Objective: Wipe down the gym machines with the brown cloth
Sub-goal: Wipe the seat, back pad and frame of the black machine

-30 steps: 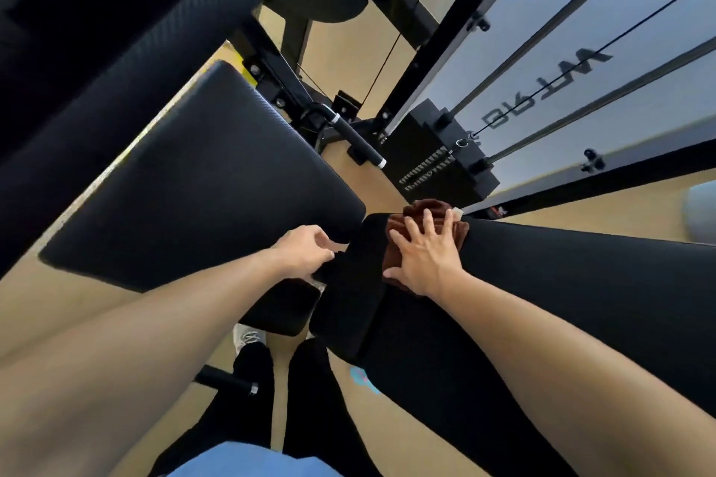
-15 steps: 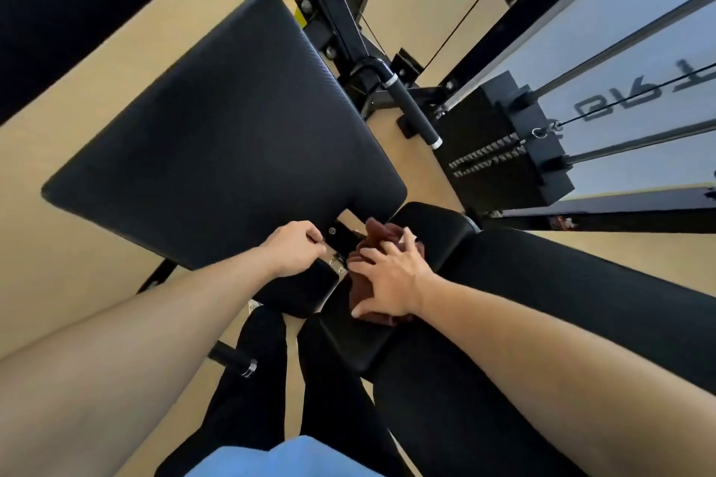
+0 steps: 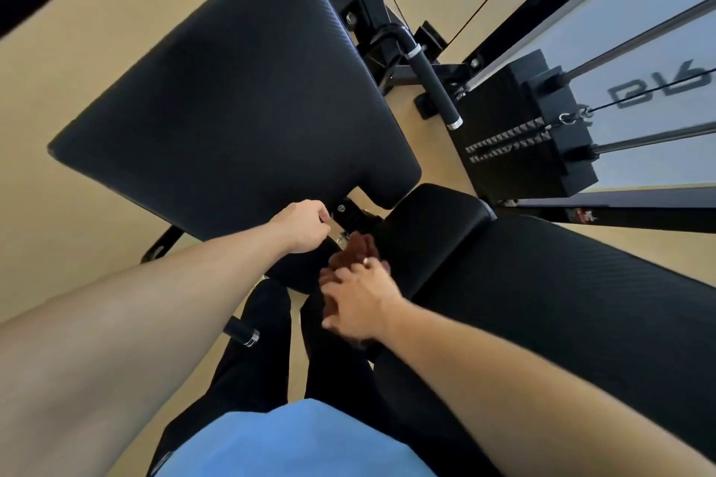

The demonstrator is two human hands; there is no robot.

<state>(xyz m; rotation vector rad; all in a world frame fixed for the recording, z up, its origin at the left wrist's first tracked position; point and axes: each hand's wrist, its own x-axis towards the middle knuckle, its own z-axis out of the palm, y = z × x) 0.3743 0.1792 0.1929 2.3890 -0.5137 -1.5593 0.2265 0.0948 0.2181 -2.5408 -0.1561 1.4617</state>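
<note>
Brown cloth (image 3: pixel 354 252) under flat right hand (image 3: pixel 358 306) at pad edge (image 3: pixel 387 244) — left hand (image 3: pixel 304 227) curled on seat rim (image 3: pixel 294 205).

brown cloth (image 3: pixel 354 250), black textured pad (image 3: pixel 240 89)

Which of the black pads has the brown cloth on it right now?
The small pad at the near end of the long bench pad. The right hand presses the brown cloth on its edge; the big tilted pad is bare.
</note>
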